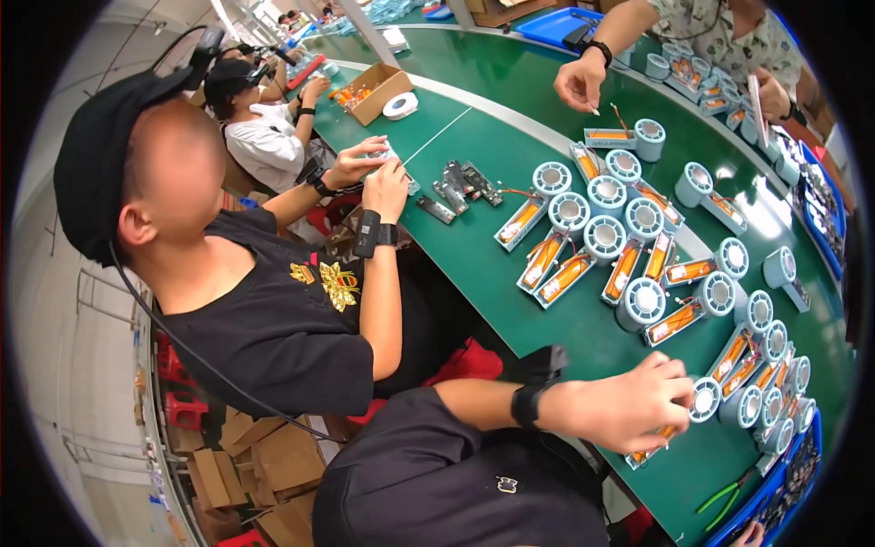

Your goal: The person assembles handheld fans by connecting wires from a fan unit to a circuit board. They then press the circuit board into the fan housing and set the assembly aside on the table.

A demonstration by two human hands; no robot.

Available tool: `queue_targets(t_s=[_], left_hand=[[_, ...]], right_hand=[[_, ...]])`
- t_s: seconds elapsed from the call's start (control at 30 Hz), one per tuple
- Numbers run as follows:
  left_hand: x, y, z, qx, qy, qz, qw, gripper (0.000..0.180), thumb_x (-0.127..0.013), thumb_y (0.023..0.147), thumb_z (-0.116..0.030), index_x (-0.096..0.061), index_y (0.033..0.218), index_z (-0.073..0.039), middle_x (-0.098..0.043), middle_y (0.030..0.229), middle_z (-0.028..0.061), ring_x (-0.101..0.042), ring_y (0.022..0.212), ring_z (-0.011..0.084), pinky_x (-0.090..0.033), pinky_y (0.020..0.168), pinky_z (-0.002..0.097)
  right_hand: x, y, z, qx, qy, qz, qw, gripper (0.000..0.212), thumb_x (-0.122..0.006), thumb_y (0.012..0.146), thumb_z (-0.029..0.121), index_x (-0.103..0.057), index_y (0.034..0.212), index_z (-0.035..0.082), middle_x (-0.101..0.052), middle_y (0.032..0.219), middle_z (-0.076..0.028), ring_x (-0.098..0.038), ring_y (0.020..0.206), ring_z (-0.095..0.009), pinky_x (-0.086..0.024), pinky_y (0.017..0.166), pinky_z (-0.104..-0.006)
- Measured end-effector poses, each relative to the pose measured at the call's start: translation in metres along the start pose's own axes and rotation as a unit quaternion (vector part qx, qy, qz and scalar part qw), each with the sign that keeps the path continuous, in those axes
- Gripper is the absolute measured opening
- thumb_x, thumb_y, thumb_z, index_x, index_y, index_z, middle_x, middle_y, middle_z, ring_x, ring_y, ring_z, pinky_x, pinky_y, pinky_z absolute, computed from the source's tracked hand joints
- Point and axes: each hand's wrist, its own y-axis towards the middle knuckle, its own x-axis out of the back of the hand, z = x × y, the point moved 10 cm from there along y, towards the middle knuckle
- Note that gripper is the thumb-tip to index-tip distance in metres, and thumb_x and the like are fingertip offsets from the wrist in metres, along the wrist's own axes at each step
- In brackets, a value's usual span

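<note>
My left hand [624,401] reaches over the table with its fingers curled closed around an open handheld fan [705,399]. That fan has a round pale blue-grey slotted head and a handle with an orange battery cell showing; my hand covers part of it. Of my right hand [751,536], only some fingertips show at the lower right edge, beside a blue tray [814,436] of small dark parts. What these fingers do is cut off. Several like fans [644,301] lie beyond my left hand, with orange cells and thin wires exposed.
Green-handled pliers [720,500] lie near the blue tray. At my left, a person in black [264,301] handles a small part near dark circuit boards [451,190]. Across the table, another person's hand [581,84] holds a small piece. A cardboard box [372,94] and white tape roll [400,107] stand farther off.
</note>
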Motion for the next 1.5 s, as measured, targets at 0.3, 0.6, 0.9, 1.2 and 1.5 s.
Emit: queue_targets(t_s=[0.3, 0.6, 0.9, 1.2, 1.5], left_hand=[[-0.056, -0.043, 0.001, 0.133, -0.034, 0.136, 0.981, 0.031, -0.081, 0.08, -0.02, -0.062, 0.102, -0.008, -0.055, 0.094, 0.0068, -0.058, 0.089, 0.0254, -0.046, 0.082, 0.0404], [-0.056, -0.013, 0.009, 0.122, -0.013, 0.049, 0.991, 0.018, -0.083, 0.078, -0.009, -0.067, 0.088, -0.006, -0.058, 0.085, 0.0078, -0.058, 0.076, 0.0281, -0.05, 0.069, 0.0393], [-0.016, -0.038, 0.026, 0.163, -0.066, -0.024, 0.984, 0.018, -0.084, 0.082, -0.012, -0.072, 0.093, -0.005, -0.067, 0.087, 0.0086, -0.062, 0.074, 0.0247, -0.05, 0.066, 0.0333], [0.0, -0.052, 0.039, 0.254, -0.275, -0.167, 0.912, 0.027, -0.084, 0.084, -0.006, -0.07, 0.106, 0.002, -0.067, 0.088, 0.0103, -0.061, 0.076, 0.0179, -0.05, 0.066, 0.0284], [0.04, -0.078, 0.06, 0.249, -0.213, -0.159, 0.931, 0.026, -0.08, 0.085, 0.003, -0.064, 0.106, 0.001, -0.063, 0.094, 0.0097, -0.061, 0.081, 0.0168, -0.049, 0.067, 0.028]], right_hand=[[-0.07, 0.019, -0.109, 0.046, 0.174, 0.028, 0.983, 0.037, -0.06, 0.107, 0.023, -0.055, 0.131, -0.004, -0.06, 0.118, -0.014, -0.057, 0.108, -0.024, -0.044, 0.094, -0.0336], [0.003, 0.006, 0.05, 0.092, 0.138, 0.031, 0.986, 0.017, -0.067, 0.095, 0.008, -0.065, 0.108, -0.003, -0.067, 0.116, -0.018, -0.067, 0.101, -0.034, -0.052, 0.09, -0.0384], [0.1, -0.03, 0.07, 0.005, 0.027, -0.229, 0.973, 0.016, -0.067, 0.098, 0.011, -0.069, 0.106, -0.003, -0.072, 0.097, -0.015, -0.069, 0.086, -0.031, -0.054, 0.082, -0.0342], [0.073, -0.143, 0.368, 0.427, 0.544, 0.122, 0.712, 0.018, -0.075, 0.083, 0.001, -0.072, 0.1, -0.002, -0.071, 0.096, -0.016, -0.067, 0.073, -0.028, -0.053, 0.06, -0.0339], [0.07, -0.145, 0.4, 0.421, 0.441, 0.134, 0.781, 0.028, -0.082, 0.075, 0.004, -0.071, 0.101, 0.001, -0.072, 0.089, -0.01, -0.067, 0.063, -0.024, -0.053, 0.055, -0.0329]])
